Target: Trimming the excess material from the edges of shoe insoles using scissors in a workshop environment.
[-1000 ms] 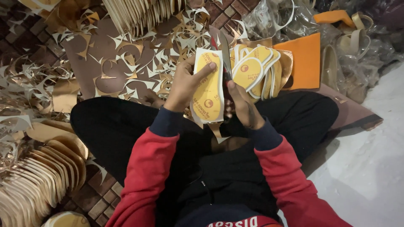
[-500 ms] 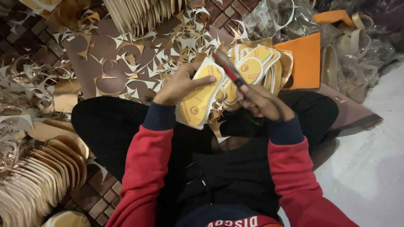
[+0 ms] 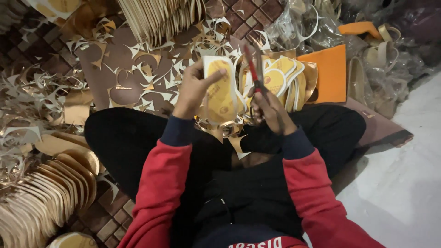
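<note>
My left hand (image 3: 195, 89) grips a yellow shoe insole with a white border (image 3: 219, 89), held upright above my lap. My right hand (image 3: 271, 112) holds red-handled scissors (image 3: 254, 69) just to the right of the insole, blades pointing up and away. Behind the scissors a stack of several cut yellow insoles (image 3: 287, 78) leans against an orange sheet (image 3: 328, 73). Paper trimmings (image 3: 229, 133) lie in my lap between my crossed legs.
Rows of stacked golden insoles (image 3: 41, 202) fill the lower left, and another row (image 3: 161, 16) stands at the top. Gold offcuts (image 3: 41, 101) litter a brown sheet (image 3: 128, 64) and the tiled floor. Clear plastic bags (image 3: 303, 23) lie at the upper right; a pale floor (image 3: 404, 183) is on the right.
My left hand has turned the insole from tilted to upright and raised it. My right hand has drawn the scissors off the insole and swung the blades upright beside it.
</note>
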